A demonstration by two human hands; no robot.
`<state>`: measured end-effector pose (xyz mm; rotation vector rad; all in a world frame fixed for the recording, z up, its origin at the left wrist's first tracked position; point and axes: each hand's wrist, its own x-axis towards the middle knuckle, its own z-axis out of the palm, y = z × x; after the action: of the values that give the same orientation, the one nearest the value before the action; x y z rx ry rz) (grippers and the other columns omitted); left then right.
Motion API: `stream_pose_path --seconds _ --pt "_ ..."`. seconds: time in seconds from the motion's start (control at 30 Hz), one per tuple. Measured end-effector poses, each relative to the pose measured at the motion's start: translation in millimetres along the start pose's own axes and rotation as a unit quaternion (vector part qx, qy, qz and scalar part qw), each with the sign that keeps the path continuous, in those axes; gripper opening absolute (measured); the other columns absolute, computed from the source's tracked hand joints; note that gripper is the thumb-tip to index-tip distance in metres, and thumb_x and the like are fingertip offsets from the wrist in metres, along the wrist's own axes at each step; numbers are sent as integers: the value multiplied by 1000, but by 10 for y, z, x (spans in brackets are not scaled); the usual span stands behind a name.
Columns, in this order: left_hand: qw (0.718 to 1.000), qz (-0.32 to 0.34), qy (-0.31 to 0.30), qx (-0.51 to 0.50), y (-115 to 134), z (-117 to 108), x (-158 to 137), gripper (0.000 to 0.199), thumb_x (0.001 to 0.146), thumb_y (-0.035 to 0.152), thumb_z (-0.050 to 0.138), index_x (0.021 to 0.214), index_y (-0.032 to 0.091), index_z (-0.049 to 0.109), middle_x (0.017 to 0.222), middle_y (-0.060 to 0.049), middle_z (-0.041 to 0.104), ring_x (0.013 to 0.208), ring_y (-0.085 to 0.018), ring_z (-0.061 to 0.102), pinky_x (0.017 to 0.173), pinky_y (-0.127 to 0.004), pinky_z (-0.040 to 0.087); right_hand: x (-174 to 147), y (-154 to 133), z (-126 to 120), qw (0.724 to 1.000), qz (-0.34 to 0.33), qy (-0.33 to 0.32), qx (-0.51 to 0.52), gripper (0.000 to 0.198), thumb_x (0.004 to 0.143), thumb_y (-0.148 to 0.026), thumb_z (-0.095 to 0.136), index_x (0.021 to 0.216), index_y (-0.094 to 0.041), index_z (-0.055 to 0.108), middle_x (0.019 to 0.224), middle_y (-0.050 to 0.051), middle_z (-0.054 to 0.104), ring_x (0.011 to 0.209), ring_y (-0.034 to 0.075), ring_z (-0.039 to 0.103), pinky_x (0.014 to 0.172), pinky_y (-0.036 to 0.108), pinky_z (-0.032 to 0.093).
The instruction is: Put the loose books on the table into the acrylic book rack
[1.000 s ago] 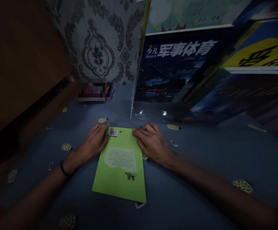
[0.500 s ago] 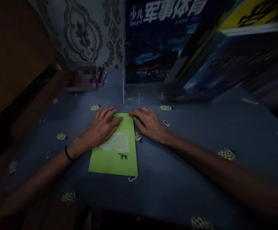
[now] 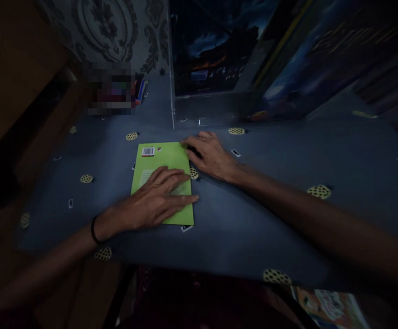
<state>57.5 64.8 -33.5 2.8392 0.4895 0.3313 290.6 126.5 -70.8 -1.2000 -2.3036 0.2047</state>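
A thin lime-green booklet [image 3: 171, 156] lies flat on the dark blue patterned tablecloth [image 3: 240, 228], with a barcode at its upper left corner. Across its lower half my left hand [image 3: 161, 196] rests flat, fingers stretched toward the right edge and partly over it. That hand hides much of a pale text block; a black band circles the wrist. My right hand [image 3: 209, 155] is at the upper right corner, its fingertips touching the booklet there. Its fingers are bent but apart, and nothing is held in them.
Large books [image 3: 215, 59] stand in a clear holder [image 3: 172, 105] at the back. At the back left is a small stack of books [image 3: 139, 91], partly blurred out. Brown wooden furniture [image 3: 20, 59] borders the left side. A colourful printed item [image 3: 329, 306] shows below the table's front edge.
My left hand has slid from the booklet's top down to its lower half, uncovering the barcode. My right hand stays at the upper right corner. The view has tilted lower.
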Motion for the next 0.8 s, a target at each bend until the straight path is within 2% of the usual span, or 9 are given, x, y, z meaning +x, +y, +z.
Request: stream_pose_path --seconds 0.27,0.33,0.43,0.47,0.53,0.6,0.67,0.8 --pt "999 -11 -27 -13 330 -11 -179 38 102 22 52 138 32 58 145 -11 49 140 -28 40 119 -59 32 -16 9 15 1000 -17 3 -17 25 95 -22 45 109 -18 64 93 10 71 93 29 56 90 43 37" --pt "999 -11 -28 -26 345 -23 -201 37 101 23 53 137 33 58 145 -9 49 139 -28 41 119 -57 33 -24 -10 8 999 -26 0 -26 24 95 -22 45 108 -18 65 93 10 71 93 28 56 90 42 36" --pt "998 -21 6 -63 292 -52 -271 38 102 23 51 139 32 56 144 -9 50 139 -26 42 116 -51 41 -39 -56 -13 999 -34 -5 -41 24 96 -22 44 108 -19 65 98 10 73 93 28 55 88 42 37" --pt "997 -42 26 -65 250 -60 -311 40 103 22 49 141 31 53 145 -9 50 139 -26 42 114 -50 43 -44 -71 -19 998 -36 -6 -46 24 97 -22 44 109 -19 65 101 11 73 94 29 55 87 42 37" --pt "989 -127 70 -31 131 -68 -419 41 104 25 45 145 29 48 146 -11 49 139 -28 42 111 -52 46 -53 -95 -25 998 -39 -10 -54 27 98 -22 41 111 -18 65 103 12 73 95 29 54 87 43 37" --pt "965 -238 101 34 -12 -62 -548 43 105 32 42 148 25 44 146 -15 49 138 -32 43 109 -59 44 -64 -113 -19 997 -40 -13 -59 28 99 -23 40 113 -18 65 105 13 73 96 30 54 87 45 38" --pt "941 -312 111 71 -137 -46 -666 49 105 40 39 149 20 41 147 -17 50 141 -35 42 111 -63 41 -76 -135 -4 998 -35 -10 -59 29 99 -23 41 115 -18 65 107 13 73 96 31 55 87 45 40" --pt "937 -330 111 19 -226 -1 -759 53 106 45 33 153 19 35 152 -14 50 148 -31 36 119 -59 35 -103 -213 19 998 -42 -5 -56 28 98 -18 41 111 -18 66 110 14 73 94 29 58 87 45 45"
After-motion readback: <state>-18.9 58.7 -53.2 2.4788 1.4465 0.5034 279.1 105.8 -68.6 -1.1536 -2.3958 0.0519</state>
